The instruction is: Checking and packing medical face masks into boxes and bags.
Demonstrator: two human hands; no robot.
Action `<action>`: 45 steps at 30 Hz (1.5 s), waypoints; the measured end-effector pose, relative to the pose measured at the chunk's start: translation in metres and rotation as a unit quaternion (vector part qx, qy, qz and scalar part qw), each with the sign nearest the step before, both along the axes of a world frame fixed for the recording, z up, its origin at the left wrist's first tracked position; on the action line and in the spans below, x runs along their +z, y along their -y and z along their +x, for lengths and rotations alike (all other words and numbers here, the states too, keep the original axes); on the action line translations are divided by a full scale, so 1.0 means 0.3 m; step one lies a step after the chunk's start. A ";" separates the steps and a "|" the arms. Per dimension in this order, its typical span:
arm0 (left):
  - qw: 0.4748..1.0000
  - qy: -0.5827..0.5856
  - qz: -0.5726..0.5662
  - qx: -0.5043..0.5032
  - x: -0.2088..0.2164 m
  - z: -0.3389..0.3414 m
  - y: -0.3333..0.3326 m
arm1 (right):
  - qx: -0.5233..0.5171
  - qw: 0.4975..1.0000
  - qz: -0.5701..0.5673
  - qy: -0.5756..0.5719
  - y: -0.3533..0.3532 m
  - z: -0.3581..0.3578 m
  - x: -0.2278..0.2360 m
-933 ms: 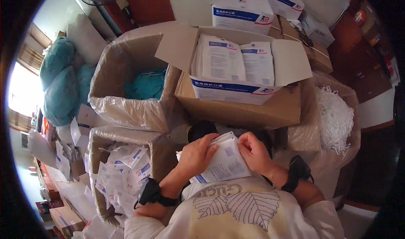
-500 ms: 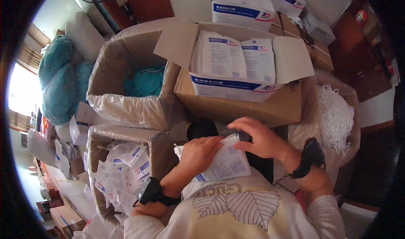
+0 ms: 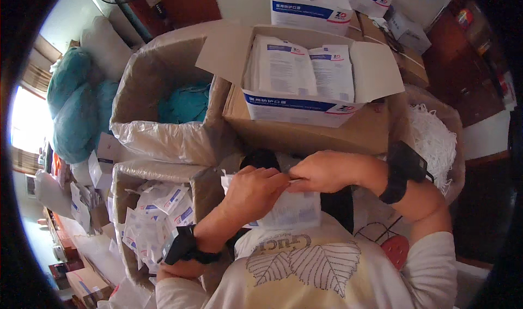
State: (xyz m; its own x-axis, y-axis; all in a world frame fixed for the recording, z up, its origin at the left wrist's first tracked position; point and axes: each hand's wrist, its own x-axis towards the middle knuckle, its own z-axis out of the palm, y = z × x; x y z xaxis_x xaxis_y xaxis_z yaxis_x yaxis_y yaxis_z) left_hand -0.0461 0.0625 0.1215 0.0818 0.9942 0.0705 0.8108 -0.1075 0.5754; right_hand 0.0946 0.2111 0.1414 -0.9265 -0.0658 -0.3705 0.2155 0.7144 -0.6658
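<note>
In front of my chest I hold a white printed packet (image 3: pixel 294 211), its lower part resting near my shirt. My left hand (image 3: pixel 253 192) is closed round its left side and top corner. At the top edge, my right hand (image 3: pixel 327 171) pinches the packet, fingertips close to those of the left. The fingers hide much of that edge. Beyond my hands, an open white carton with a blue band (image 3: pixel 294 110) holds upright stacks of similar white packets (image 3: pixel 286 66). It stands on a brown cardboard box (image 3: pixel 310 134).
On the left, a plastic-lined box (image 3: pixel 163 140) contains teal pieces. Nearer, another lined box (image 3: pixel 147 173) holds loose small packets (image 3: pixel 163 211). White strips (image 3: pixel 430 140) fill a bag on the right. Closed white cartons (image 3: pixel 310 14) are stacked behind. Bulging teal bags (image 3: pixel 76 118) stand far left.
My right hand has come down and left from above the packet and now pinches its top edge beside my left fingers. The left hand keeps its hold.
</note>
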 end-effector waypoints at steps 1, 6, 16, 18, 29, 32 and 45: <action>1.000 -0.007 -0.005 -0.005 0.011 -0.010 -0.006 | 0.006 1.000 0.017 -0.020 0.004 -0.003 -0.008; 0.979 0.196 -0.058 0.012 -0.109 -0.025 0.025 | 0.074 0.964 0.169 -0.192 0.054 0.012 -0.097; 0.766 0.608 -0.179 0.107 -0.365 0.145 0.105 | 0.137 0.909 0.252 -0.301 0.118 0.104 -0.165; 0.745 0.630 -0.187 0.113 -0.383 0.147 0.103 | 0.121 0.906 0.250 -0.319 0.128 0.107 -0.169; 0.974 0.150 -0.143 0.088 -0.183 0.043 0.048 | -0.093 0.969 0.116 -0.198 0.163 0.060 -0.171; 0.958 0.203 -0.146 0.140 -0.265 0.084 0.075 | -0.034 0.948 0.154 -0.275 0.178 0.065 -0.212; 0.942 0.279 -0.097 0.160 -0.453 0.156 0.054 | -0.106 0.953 0.011 -0.284 0.265 0.206 -0.198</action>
